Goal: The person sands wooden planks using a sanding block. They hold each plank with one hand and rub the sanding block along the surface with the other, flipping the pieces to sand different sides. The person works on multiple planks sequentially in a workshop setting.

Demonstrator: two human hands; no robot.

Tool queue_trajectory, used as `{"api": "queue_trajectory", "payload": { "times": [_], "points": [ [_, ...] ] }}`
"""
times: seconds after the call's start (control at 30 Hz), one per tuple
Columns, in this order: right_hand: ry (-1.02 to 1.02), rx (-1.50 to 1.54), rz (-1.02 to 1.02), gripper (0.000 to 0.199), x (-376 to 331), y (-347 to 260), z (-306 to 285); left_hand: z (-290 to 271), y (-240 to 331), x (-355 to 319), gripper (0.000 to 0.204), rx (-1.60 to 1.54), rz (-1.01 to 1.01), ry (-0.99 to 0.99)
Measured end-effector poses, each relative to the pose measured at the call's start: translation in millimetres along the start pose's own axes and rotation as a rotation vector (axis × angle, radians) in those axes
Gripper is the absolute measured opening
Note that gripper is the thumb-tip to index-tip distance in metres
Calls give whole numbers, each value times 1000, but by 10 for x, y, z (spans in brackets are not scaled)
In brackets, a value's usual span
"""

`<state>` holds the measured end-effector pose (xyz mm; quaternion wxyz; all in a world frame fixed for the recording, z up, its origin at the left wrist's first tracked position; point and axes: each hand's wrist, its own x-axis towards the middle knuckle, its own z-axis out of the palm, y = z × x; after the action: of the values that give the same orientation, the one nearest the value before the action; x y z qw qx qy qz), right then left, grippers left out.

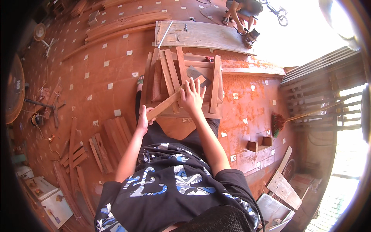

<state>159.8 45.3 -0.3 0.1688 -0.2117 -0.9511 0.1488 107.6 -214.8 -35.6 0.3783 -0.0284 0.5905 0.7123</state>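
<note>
A narrow wooden strip (170, 101) lies slantwise over a low stack of wooden frames. Its near left end is in my left hand (143, 120), the fingers closed around it. My right hand (192, 96) rests on the strip toward its far end, fingers stretched and spread. Just beyond the right fingers a grey flat sheet (204, 79) lies partly under the strip. More strips rest on the stack: a pair (168, 73) left of the right hand, an upright one (180, 62) behind it, and another (215, 85) on the right side.
Ahead is a long board (205, 34) bearing a metal rod (165, 34); a co-worker (243, 11) crouches at its right end with a tool (251, 37). Planks (119, 29) lie far left, wood pieces (102, 152) near left. A broom (278, 123) and slatted frame (320, 89) stand right.
</note>
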Motion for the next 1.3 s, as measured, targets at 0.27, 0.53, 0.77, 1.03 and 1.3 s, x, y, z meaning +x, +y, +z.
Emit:
{"api": "queue_trajectory", "payload": {
  "times": [0.27, 0.53, 0.77, 1.03, 1.3],
  "points": [
    [-203, 132, -249, 81, -544, -726, -37, -10, -99, 38, 83, -38, 36, 72],
    [-196, 148, -470, 80, -564, -854, 56, -59, -142, 105, 78, 41, -21, 281],
    [-92, 82, -271, 76, -285, -573, 46, 11, -40, 32, 76, 66, 2, 141],
    [-48, -51, 28, 81, 65, -202, 11, 0, -17, 31, 76, -20, 28, 50],
    [-198, 135, -337, 86, -553, -1073, 149, -45, -75, 81, 69, -71, 34, 107]
  ]
}}
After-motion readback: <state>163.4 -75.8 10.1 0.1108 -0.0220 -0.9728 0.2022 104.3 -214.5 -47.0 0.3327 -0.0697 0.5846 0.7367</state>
